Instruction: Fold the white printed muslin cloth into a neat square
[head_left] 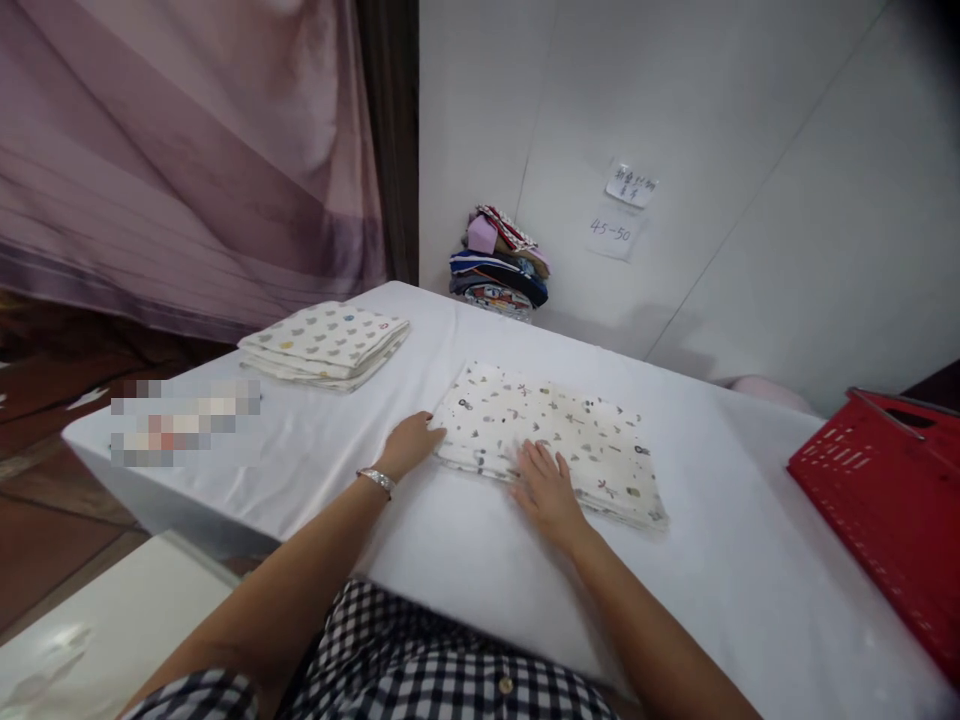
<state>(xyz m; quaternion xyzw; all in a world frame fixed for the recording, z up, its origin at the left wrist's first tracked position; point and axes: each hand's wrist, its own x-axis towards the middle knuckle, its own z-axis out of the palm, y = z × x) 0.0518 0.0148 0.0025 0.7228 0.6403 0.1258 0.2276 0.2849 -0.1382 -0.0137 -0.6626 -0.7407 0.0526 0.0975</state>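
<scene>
White tabletop (720, 470), folded cloth under two hands

Seen from the head camera, with clock directions taken from the middle of the folded cloth (562, 415) and twelve pointing away from the wearer: a pale wall (720, 120) rises at twelve, carrying paper notes (631, 186), and a mauve curtain (187, 140) hangs beyond ten. Between eleven and twelve, just past the far edge, sits a pile of mixed fabrics (499, 265). Another folded stack (322, 340), with a pattern of grey shapes, lies at ten, well apart; a red basket (885, 510) stands just past three.

The cloth lies flat near the middle of the tabletop, layered, its small print facing up. At nine, the left hand (412, 440) is at its side edge; whether it pinches the layers or only rests against them, I cannot tell. At six, the right hand (551, 488) lies spread over the near edge, fingers on the print.

The step looks like squaring and smoothing. For that, the left hand is best kept as a light stop while the right strokes towards three with a flat palm; pressing too hard could drag the top layer out of line.
</scene>
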